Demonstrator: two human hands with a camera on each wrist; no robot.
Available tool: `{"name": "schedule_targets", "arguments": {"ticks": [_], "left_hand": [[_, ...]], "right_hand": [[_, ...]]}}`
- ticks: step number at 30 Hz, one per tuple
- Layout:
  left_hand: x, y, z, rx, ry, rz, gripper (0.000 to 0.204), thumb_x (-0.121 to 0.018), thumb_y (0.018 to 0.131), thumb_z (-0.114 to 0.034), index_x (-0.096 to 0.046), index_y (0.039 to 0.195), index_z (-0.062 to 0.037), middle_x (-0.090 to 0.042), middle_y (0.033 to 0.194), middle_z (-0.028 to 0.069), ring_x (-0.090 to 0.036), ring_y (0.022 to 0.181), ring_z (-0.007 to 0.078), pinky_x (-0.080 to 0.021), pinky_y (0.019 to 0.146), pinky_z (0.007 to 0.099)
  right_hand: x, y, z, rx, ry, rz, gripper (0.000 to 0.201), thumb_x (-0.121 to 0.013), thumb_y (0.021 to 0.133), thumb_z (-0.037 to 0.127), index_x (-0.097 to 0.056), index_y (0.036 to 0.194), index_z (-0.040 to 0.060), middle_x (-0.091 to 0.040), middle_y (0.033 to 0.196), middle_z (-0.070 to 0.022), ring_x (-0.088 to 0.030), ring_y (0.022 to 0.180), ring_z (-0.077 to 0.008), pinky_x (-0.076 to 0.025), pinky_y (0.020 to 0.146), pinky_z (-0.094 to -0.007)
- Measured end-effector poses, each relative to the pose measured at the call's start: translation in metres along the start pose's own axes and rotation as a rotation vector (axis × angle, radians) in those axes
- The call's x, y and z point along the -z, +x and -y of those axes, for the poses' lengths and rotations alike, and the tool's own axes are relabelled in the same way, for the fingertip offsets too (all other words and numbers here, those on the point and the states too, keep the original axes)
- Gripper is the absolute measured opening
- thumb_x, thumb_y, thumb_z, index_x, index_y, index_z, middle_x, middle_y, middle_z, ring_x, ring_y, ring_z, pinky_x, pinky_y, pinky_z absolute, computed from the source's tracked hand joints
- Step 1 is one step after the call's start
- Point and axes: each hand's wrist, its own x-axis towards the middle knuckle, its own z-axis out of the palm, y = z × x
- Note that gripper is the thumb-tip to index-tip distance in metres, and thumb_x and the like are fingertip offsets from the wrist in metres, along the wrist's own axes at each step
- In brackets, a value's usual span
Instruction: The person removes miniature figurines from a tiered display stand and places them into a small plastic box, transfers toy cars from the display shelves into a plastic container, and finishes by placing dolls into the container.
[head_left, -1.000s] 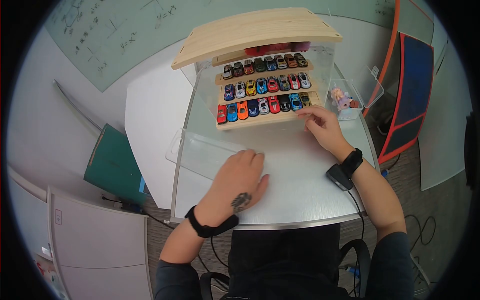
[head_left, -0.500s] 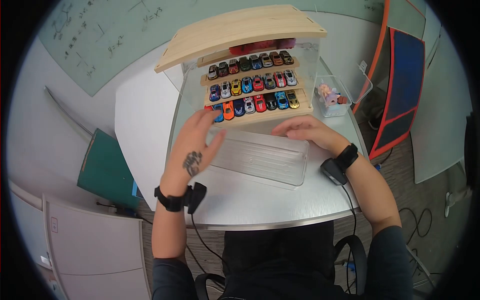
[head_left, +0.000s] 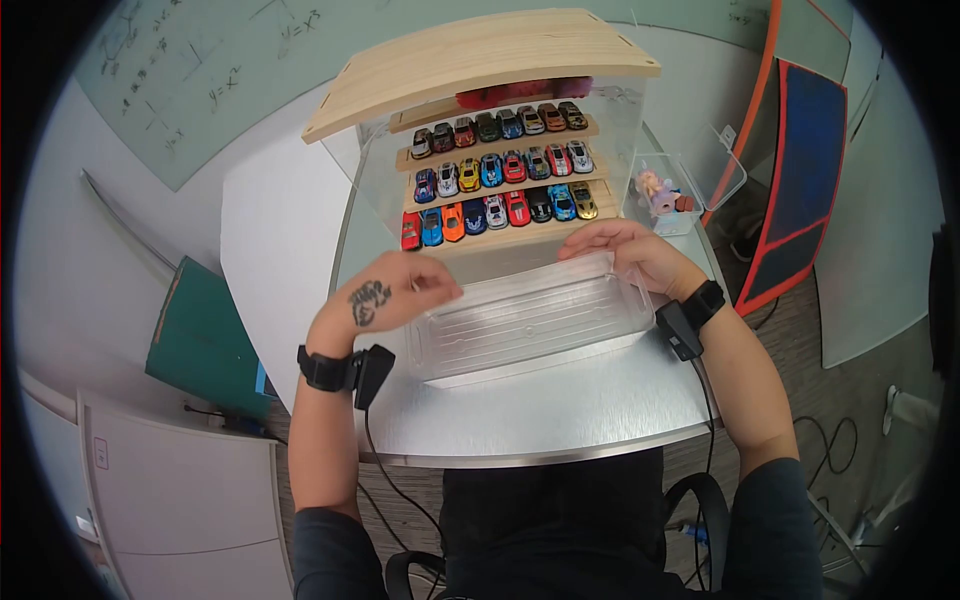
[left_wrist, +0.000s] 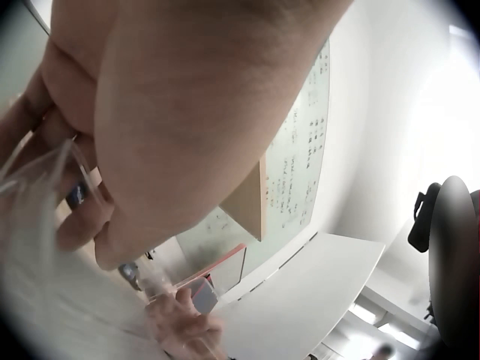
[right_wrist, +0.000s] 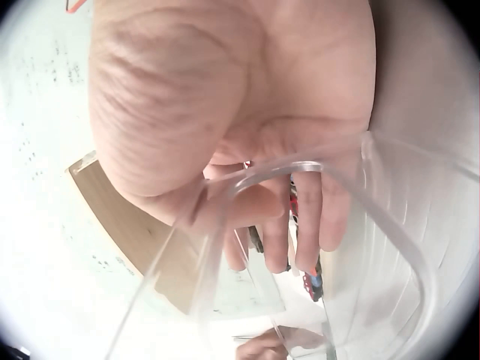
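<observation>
A long clear plastic box [head_left: 530, 325] with a ridged bottom is tilted above the front of the table in the head view. My left hand [head_left: 395, 290] pinches its left end, thumb and fingers at the rim; in the left wrist view the clear wall [left_wrist: 71, 180] passes between them. At the far right corner my right hand [head_left: 640, 258] grips the box, with the thumb on one side of the wall and the fingers behind it in the right wrist view. Just beyond stand toy cars [head_left: 495, 210] in three rows on a stepped wooden display rack [head_left: 520, 237].
A wooden top board [head_left: 480, 65] with clear side panels covers the rack. To the right, an open clear container [head_left: 672, 225] holds small toy figures [head_left: 662, 192]. The table's front edge [head_left: 540, 460] is close to the person's lap. Cables hang from both wrist cameras.
The left hand went from the table to the rack's front, then down onto the box's left end. The right hand moved back from the cars to the box, now tilted up between both hands.
</observation>
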Motion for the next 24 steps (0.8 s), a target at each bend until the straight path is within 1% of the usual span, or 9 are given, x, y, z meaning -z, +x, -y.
{"name": "schedule_targets", "arguments": {"ticks": [1,4,5,8,12,14,18,20,24], "left_hand": [[0.004,0.004,0.002,0.004,-0.005,-0.006,0.018,-0.063,0.096,-0.016,-0.073,0.094,-0.0009,-0.071,0.084,0.0044,-0.065,0.074,0.0134,-0.051,0.068,0.0275],[0.014,0.013,0.02,-0.072,-0.533,-0.398,0.016,-0.06,0.097,-0.012,-0.07,0.102,0.0004,-0.072,0.087,0.0044,-0.066,0.067,0.0112,-0.051,0.06,0.025],[0.011,0.012,0.025,-0.065,-0.53,-0.408,0.016,-0.06,0.097,-0.012,-0.07,0.102,0.0004,-0.072,0.087,0.0044,-0.066,0.067,0.0112,-0.051,0.06,0.025],[-0.007,0.009,0.027,0.041,-0.297,-0.663,0.018,-0.057,0.096,-0.006,-0.068,0.11,-0.001,-0.072,0.093,0.005,-0.063,0.058,0.009,-0.048,0.049,0.0245],[-0.012,0.011,0.051,0.087,-0.117,-0.643,0.021,-0.061,0.093,-0.005,-0.067,0.113,-0.0028,-0.072,0.099,0.0069,-0.063,0.055,0.0105,-0.05,0.051,0.026],[-0.015,0.016,0.062,-0.008,0.157,-0.644,0.028,-0.067,0.09,-0.006,-0.067,0.117,-0.0065,-0.072,0.11,0.0099,-0.068,0.063,0.018,-0.056,0.06,0.0309],[-0.026,0.02,0.071,-0.137,0.377,-0.655,0.036,-0.07,0.087,-0.009,-0.065,0.122,-0.0112,-0.064,0.126,0.0117,-0.07,0.078,0.0268,-0.059,0.072,0.0369],[-0.031,0.022,0.069,-0.042,0.472,-0.584,0.041,-0.072,0.087,-0.015,-0.063,0.127,-0.0136,-0.056,0.135,0.0118,-0.069,0.09,0.0324,-0.058,0.077,0.0427],[-0.033,0.026,0.06,0.043,0.551,-0.541,0.045,-0.072,0.088,-0.022,-0.061,0.131,-0.0148,-0.054,0.132,0.0118,-0.069,0.088,0.0332,-0.059,0.076,0.0426]], "right_hand": [[-0.001,-0.001,0.0,0.012,-0.05,0.004,0.065,-0.039,0.064,-0.009,-0.063,0.124,-0.0083,-0.065,0.129,-0.0218,-0.059,0.128,-0.0288,-0.039,0.115,-0.0355],[-0.004,-0.004,0.0,0.01,-0.118,0.011,0.066,-0.039,0.063,-0.009,-0.063,0.124,-0.0083,-0.066,0.128,-0.0222,-0.06,0.126,-0.0291,-0.04,0.115,-0.0355],[-0.004,-0.005,0.001,0.003,-0.136,-0.003,0.066,-0.039,0.063,-0.01,-0.064,0.124,-0.0081,-0.067,0.127,-0.0221,-0.061,0.125,-0.0292,-0.04,0.114,-0.0356],[0.003,-0.005,0.0,-0.008,-0.166,0.037,0.058,-0.045,0.065,-0.01,-0.068,0.118,-0.0076,-0.068,0.124,-0.022,-0.062,0.122,-0.0293,-0.041,0.113,-0.0357],[0.015,-0.006,-0.002,0.005,-0.152,0.108,0.048,-0.054,0.068,-0.011,-0.071,0.113,-0.0069,-0.069,0.123,-0.0218,-0.063,0.12,-0.0289,-0.044,0.11,-0.0356],[0.014,-0.009,0.0,-0.039,-0.106,0.081,0.045,-0.057,0.072,-0.01,-0.071,0.114,-0.0065,-0.069,0.124,-0.0214,-0.064,0.12,-0.0282,-0.044,0.109,-0.0356],[0.011,-0.011,0.004,-0.071,-0.025,0.095,0.043,-0.067,0.08,-0.004,-0.066,0.123,-0.0057,-0.068,0.125,-0.0208,-0.064,0.118,-0.0264,-0.045,0.108,-0.0355],[0.012,-0.011,0.003,-0.069,-0.021,0.089,0.046,-0.068,0.082,-0.002,-0.063,0.127,-0.0056,-0.068,0.126,-0.0205,-0.064,0.118,-0.026,-0.045,0.108,-0.0354],[0.015,-0.01,0.0,-0.075,0.03,0.105,0.054,-0.069,0.084,0.0,-0.056,0.136,-0.005,-0.066,0.128,-0.0201,-0.064,0.118,-0.0246,-0.045,0.107,-0.0347]]}}
